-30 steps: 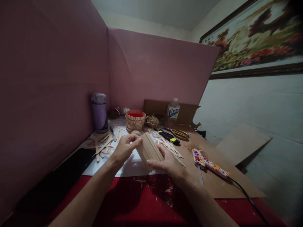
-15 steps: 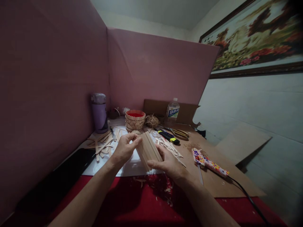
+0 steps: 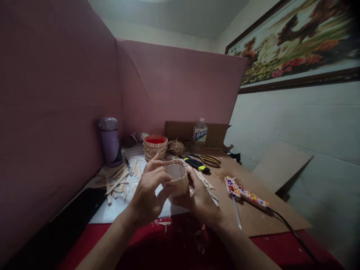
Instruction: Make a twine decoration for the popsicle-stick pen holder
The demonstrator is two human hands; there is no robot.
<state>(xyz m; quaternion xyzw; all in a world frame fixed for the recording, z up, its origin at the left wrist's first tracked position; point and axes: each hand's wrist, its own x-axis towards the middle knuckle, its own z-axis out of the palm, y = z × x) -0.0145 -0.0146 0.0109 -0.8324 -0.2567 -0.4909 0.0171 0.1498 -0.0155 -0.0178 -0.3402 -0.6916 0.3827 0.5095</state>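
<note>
A small cup [image 3: 180,184] covered on the outside with pale wooden sticks is between my hands, its open mouth tipped toward me and its pale inside showing. My right hand [image 3: 201,197] wraps the cup's right side, with its fingers partly hidden behind it. On the left, my left hand [image 3: 152,183] has its fingers bent over the rim and the thumb against the near side. Just behind stands a larger stick-covered pot [image 3: 155,150] with a red inside. Loose wooden sticks [image 3: 116,180] lie on white paper [image 3: 105,212] to the left.
A purple bottle [image 3: 109,144] stands at the left, near a dark flat object [image 3: 78,206]. Behind are a twine bundle [image 3: 176,147] and a clear bottle [image 3: 200,131]. Pliers [image 3: 209,160], a utility knife [image 3: 197,165] and a flowered glue gun [image 3: 244,193] with its cord rest on the right.
The cup has turned from showing its stick-covered side to showing its open mouth. My left hand has shifted from the far edge onto the rim. The view has swung slightly right.
</note>
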